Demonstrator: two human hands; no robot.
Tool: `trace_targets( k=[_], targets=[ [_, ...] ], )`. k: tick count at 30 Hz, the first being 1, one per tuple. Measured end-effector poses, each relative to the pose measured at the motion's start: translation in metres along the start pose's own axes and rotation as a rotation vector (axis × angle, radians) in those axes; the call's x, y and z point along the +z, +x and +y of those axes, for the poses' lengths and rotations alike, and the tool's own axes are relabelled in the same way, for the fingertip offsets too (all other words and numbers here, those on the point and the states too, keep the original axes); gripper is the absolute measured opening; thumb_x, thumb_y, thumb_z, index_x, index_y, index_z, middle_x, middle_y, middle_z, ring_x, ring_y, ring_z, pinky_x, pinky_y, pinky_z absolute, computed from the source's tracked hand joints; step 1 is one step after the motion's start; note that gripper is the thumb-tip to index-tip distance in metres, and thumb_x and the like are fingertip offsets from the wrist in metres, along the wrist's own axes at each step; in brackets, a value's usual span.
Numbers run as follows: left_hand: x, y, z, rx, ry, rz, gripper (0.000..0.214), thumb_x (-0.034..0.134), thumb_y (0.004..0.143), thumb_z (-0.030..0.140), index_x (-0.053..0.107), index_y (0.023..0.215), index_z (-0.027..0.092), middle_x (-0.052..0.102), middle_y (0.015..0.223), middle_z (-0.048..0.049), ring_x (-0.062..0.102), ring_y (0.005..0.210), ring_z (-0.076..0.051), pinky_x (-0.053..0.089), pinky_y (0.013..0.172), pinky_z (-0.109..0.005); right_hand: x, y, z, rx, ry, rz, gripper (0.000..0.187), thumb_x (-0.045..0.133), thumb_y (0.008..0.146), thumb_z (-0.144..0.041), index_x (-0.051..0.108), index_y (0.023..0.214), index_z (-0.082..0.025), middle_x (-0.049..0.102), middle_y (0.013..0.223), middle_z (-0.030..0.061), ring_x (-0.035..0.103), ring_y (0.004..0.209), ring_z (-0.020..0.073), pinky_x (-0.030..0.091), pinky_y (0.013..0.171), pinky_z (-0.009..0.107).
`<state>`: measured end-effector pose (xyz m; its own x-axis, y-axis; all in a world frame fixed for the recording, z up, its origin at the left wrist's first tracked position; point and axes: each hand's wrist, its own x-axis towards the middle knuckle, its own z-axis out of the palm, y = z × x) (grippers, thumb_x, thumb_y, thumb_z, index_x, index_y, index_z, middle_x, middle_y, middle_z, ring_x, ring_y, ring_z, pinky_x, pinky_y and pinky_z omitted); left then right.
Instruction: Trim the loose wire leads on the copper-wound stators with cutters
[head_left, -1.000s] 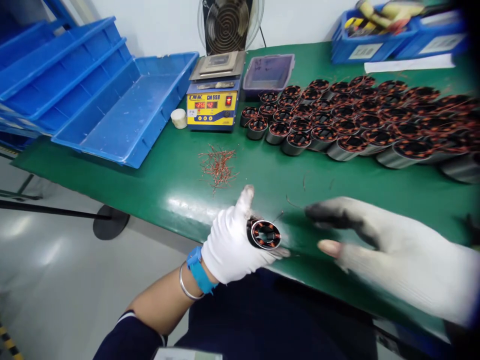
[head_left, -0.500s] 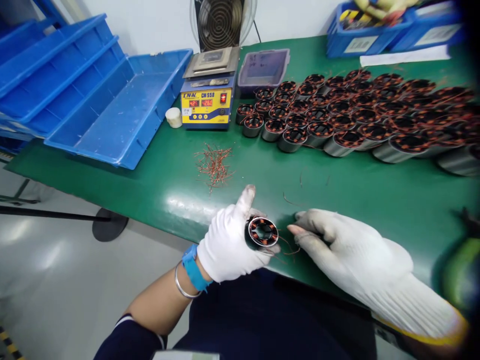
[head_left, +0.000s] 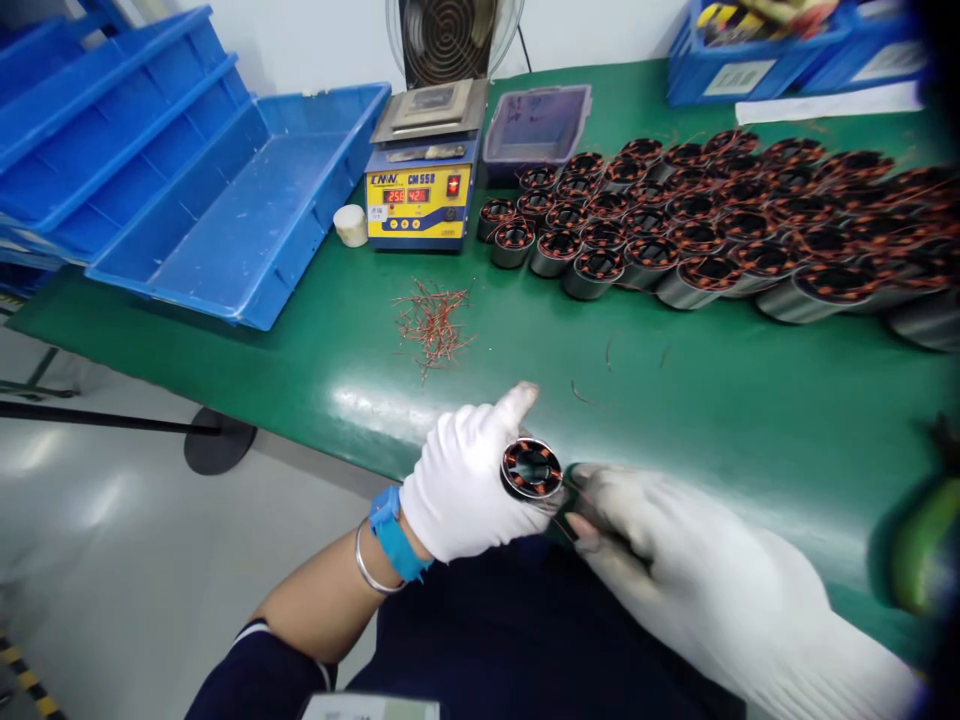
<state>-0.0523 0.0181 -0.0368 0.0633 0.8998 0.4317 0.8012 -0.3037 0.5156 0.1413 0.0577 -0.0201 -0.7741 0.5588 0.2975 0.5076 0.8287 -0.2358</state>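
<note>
My left hand [head_left: 469,490], in a white glove, is wrapped round a motor stator [head_left: 532,468] with copper windings inside a metal ring. Its open end faces up, and my left thumb points away along the far side. Close by on the right is my gloved right hand [head_left: 660,550], somewhat blurred, with thumb and fingers pinched at the thin lead wires [head_left: 564,528] coming off the stator. The thumb's tip shows bare through the glove. Beyond my hands, a heap of copper wire clippings [head_left: 436,325] lies on the green tabletop [head_left: 337,360].
Rows of stators [head_left: 675,225] stand at the back right. A yellow-and-blue CM558 unit [head_left: 420,200], a white round piece [head_left: 350,226] and a purplish bin [head_left: 536,130] are at the back. Blue trays [head_left: 255,220] stand left, blue bins [head_left: 735,75] far right, a green object [head_left: 919,550] near right.
My right hand has moved left and nearer, up beside the stator, onto its lead wires. The stator in my left hand has shifted slightly right. The readings on the yellow unit differ.
</note>
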Motion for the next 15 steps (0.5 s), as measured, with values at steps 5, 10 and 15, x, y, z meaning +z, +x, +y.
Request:
trace_targets(
  k=[5, 10, 15],
  targets=[
    [-0.001, 0.001, 0.000, -0.018, 0.055, -0.013, 0.040, 0.064, 0.086, 0.052, 0.067, 0.110, 0.020, 0.066, 0.085, -0.0056, 0.065, 0.077, -0.024, 0.051, 0.067, -0.037, 0.008, -0.010, 0.007, 0.076, -0.120, -0.098, 0.023, 0.047, 0.087, -0.024, 0.049, 0.064, -0.025, 0.055, 0.056, 0.0017, 0.057, 0.048, 0.0208, 0.038, 0.046, 0.034],
    [0.001, 0.003, -0.003, -0.042, 0.078, -0.061, 0.055, 0.069, 0.077, 0.071, 0.068, 0.094, 0.019, 0.066, 0.082, -0.0058, 0.064, 0.073, -0.024, 0.047, 0.064, -0.036, -0.019, -0.014, 0.024, 0.263, -0.065, -0.156, 0.066, 0.070, 0.073, -0.047, 0.056, 0.133, -0.024, 0.070, 0.119, 0.0126, 0.072, 0.081, 0.0296, 0.053, 0.058, 0.039],
    [0.000, 0.004, 0.002, -0.105, 0.185, -0.084, 0.054, 0.066, 0.079, 0.072, 0.065, 0.085, 0.019, 0.062, 0.077, -0.0058, 0.063, 0.072, -0.024, 0.044, 0.063, -0.035, -0.008, 0.004, 0.010, 0.262, 0.184, -0.105, 0.048, 0.058, 0.084, -0.052, 0.063, 0.121, -0.020, 0.072, 0.111, 0.0134, 0.071, 0.092, 0.0305, 0.057, 0.069, 0.039]
  ],
)
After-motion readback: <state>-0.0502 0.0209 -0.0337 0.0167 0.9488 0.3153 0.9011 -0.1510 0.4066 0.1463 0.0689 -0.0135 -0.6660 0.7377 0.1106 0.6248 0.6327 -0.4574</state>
